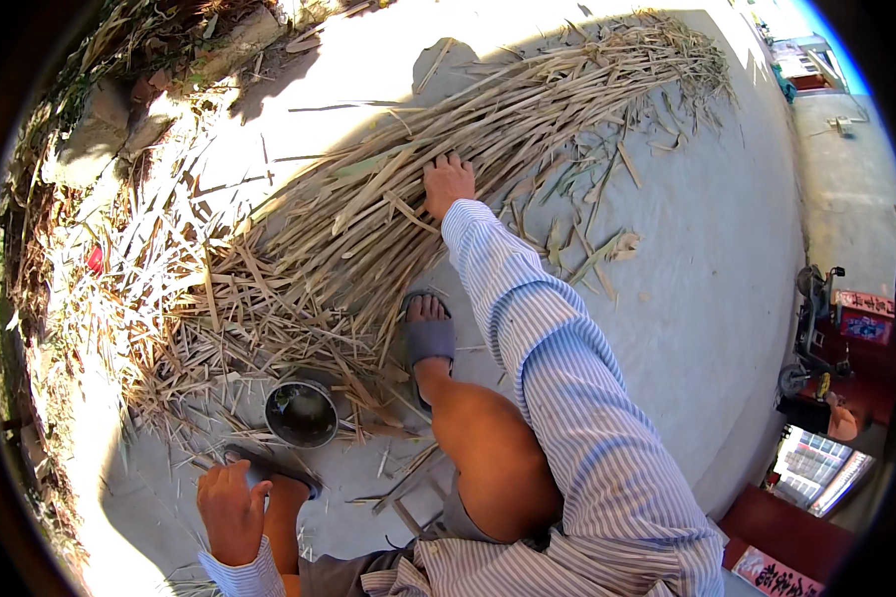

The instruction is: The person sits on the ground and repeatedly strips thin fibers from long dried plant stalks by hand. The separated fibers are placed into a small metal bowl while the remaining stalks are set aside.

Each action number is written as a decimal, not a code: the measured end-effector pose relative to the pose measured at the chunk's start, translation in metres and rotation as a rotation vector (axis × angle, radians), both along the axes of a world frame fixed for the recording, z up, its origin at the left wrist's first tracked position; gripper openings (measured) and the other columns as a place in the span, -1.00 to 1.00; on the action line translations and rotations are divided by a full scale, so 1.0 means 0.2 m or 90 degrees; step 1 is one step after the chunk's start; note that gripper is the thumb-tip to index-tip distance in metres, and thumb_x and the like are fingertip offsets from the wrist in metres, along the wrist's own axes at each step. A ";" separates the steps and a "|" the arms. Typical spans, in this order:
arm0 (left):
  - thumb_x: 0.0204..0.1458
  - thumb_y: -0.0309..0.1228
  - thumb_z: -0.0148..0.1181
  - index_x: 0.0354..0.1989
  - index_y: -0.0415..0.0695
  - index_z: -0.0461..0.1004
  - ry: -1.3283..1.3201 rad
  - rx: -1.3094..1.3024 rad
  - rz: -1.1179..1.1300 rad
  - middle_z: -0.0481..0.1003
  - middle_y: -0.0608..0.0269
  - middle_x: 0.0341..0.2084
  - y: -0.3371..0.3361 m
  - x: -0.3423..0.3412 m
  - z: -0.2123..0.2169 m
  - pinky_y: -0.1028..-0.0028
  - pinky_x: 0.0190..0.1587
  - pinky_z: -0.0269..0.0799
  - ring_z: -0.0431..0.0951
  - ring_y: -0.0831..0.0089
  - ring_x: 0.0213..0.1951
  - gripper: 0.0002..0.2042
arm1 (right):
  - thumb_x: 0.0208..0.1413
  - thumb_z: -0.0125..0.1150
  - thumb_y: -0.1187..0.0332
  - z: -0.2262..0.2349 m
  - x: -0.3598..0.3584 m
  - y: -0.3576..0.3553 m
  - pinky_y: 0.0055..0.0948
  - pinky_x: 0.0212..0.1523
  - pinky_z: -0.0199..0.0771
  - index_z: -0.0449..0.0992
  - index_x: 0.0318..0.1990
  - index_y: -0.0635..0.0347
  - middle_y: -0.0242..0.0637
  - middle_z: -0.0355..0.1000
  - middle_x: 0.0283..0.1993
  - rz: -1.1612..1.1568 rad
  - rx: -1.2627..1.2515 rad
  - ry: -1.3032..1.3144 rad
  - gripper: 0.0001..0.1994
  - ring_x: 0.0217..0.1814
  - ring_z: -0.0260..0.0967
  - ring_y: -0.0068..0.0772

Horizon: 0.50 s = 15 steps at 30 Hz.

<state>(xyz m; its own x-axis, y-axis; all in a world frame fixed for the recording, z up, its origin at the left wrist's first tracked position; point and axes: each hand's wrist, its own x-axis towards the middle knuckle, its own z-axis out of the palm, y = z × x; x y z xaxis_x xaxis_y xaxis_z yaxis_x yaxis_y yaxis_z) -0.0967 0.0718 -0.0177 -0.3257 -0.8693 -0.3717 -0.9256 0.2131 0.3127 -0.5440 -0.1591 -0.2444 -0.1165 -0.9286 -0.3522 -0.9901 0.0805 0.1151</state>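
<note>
My right hand [450, 186] reaches out to the near side of a long pile of dry, straw-coloured stalks [528, 114]. Its fingers are bent over some of these stalks and appear closed on them. My left hand [231, 509] is low at the left, beside my lower leg. Its thumb stands apart from the loosely bent fingers, and nothing shows in it. Between my sandalled feet sits a round dark bowl [302, 414], which seems to hold some liquid. Short broken stalk pieces [239, 318] lie scattered around the bowl and under the near end of the pile.
Pale concrete floor [697, 289] stretches to the right of the pile. Rubble and stones [100, 134] border the left side, where a small red object [95, 260] lies in the litter. A parked motorbike [811, 318] stands at the far right near a wall.
</note>
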 end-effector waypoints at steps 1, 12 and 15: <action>-0.16 -0.21 0.27 -0.29 -0.29 0.48 0.004 -0.004 -0.007 0.49 0.01 -0.44 0.00 0.00 -0.01 0.19 -0.21 0.27 0.43 0.04 -0.31 -0.62 | 0.05 0.18 0.41 0.00 -0.01 0.01 -0.16 0.22 0.11 0.47 0.03 0.19 -0.10 0.33 0.10 0.017 0.008 0.013 -0.65 0.20 0.20 -0.12; 0.03 -0.02 0.06 -0.26 -0.30 0.47 0.034 -0.013 -0.042 0.49 -0.01 -0.43 0.00 -0.02 0.01 0.16 -0.21 0.25 0.43 0.03 -0.31 -0.52 | 0.01 0.19 0.41 0.13 -0.21 0.27 -0.11 0.15 0.14 0.47 0.00 0.18 -0.11 0.35 0.02 0.124 0.077 0.031 -0.66 0.15 0.26 -0.13; 0.06 0.01 0.02 -0.26 -0.31 0.47 0.048 -0.004 -0.041 0.49 -0.02 -0.42 0.01 -0.02 -0.01 0.16 -0.22 0.24 0.43 0.03 -0.32 -0.50 | 0.01 0.16 0.39 0.20 -0.16 0.24 -0.10 0.14 0.14 0.46 -0.05 0.24 -0.08 0.38 -0.03 0.109 0.072 -0.021 -0.69 0.09 0.30 -0.12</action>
